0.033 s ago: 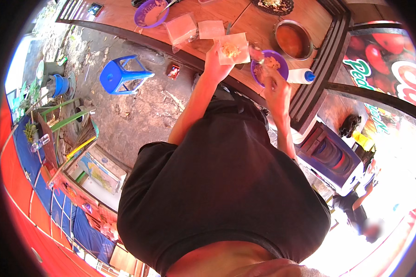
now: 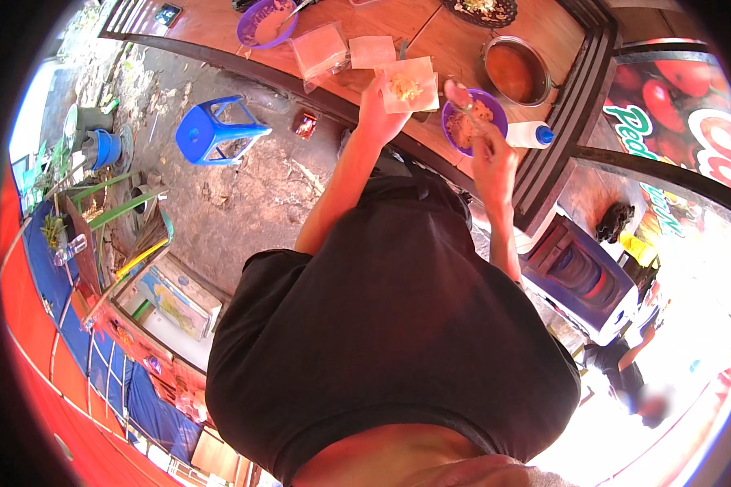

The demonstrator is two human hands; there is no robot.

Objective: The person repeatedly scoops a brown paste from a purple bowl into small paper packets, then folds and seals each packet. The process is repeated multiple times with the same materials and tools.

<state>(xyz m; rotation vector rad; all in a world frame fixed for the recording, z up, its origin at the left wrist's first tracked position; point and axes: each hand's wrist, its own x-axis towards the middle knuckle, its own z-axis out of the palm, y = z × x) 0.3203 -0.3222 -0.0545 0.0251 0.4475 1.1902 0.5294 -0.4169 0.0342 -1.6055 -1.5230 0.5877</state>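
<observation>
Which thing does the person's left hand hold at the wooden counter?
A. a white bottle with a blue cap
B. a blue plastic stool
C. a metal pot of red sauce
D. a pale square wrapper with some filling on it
D: the left hand holds the pale square wrapper, with a small heap of filling on it, above the wooden counter.

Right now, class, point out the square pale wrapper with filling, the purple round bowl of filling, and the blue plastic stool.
square pale wrapper (image 2: 410, 84), head view, filling at centre
purple round bowl (image 2: 499, 108), head view, right rim
blue plastic stool (image 2: 211, 130), head view, seat top
</observation>
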